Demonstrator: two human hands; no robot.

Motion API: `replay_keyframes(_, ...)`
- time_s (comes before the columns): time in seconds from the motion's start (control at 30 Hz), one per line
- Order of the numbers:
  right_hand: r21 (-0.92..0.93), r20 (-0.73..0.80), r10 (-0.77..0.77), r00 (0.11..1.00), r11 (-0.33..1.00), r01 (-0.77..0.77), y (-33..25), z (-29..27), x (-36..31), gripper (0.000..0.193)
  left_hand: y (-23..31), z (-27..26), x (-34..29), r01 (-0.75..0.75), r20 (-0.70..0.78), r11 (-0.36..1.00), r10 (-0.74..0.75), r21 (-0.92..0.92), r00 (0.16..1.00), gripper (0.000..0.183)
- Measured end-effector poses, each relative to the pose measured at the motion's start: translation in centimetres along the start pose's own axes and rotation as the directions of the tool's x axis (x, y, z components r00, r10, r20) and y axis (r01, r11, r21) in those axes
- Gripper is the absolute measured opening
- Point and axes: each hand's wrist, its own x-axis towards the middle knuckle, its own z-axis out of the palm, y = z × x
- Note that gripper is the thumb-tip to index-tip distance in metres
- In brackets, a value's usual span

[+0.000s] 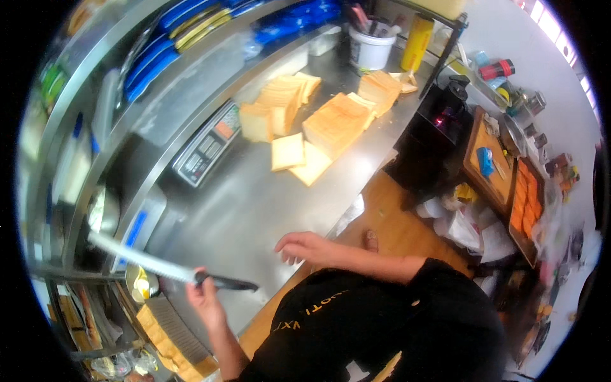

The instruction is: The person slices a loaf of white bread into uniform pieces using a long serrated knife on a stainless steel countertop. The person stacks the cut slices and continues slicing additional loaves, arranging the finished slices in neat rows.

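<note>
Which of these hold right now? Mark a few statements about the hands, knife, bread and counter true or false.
1. The left hand holds the knife by its black handle. True.
2. The right hand grips a bread slice. False: nothing shows in the right hand.
3. The scale is to the left of the bread. True.
4. The white bucket is on the floor. False: the white bucket stands on the counter.
</note>
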Motion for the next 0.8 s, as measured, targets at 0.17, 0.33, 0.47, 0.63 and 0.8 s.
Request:
replay_keyframes(0.17,0.153,0.153,-0.021,0.988,0.988,-0.003,-3.0,-8.6,-5.0,0.023,2.5,21.9,-1.1,0.216,0.454,0.973,-0.158,-0.078,0.877,0.022)
replay_keyframes(0.33,0.028,-0.232,0.038,0.972,0.999,-0.033,-4.1,-21.2,-12.5,0.021,-1.2,36.4,0.2,-0.163,0.727,0.972,-0.012,0.17,0.687,0.023)
replay_keyframes(0.47,-0.487,-0.65,-0.199,0.734,0.85,-0.2,-3.0,-31.4,-17.7,0.015,-0.8,45.9,3.3,-0.674,0.706,0.653,0.291,0.346,0.645,0.027)
replay_keyframes(0.63,-0.51,-0.678,-0.198,0.708,0.821,-0.258,-3.5,-38.1,-20.3,0.017,-2.3,55.5,10.6,-0.809,0.778,0.27,0.239,0.521,0.581,0.032)
replay_keyframes(0.8,-0.478,-0.689,-0.204,0.696,0.849,-0.225,-2.2,-39.6,-20.7,0.019,-7.4,62.1,15.8,-0.725,0.725,0.009,0.018,0.689,0.689,0.038)
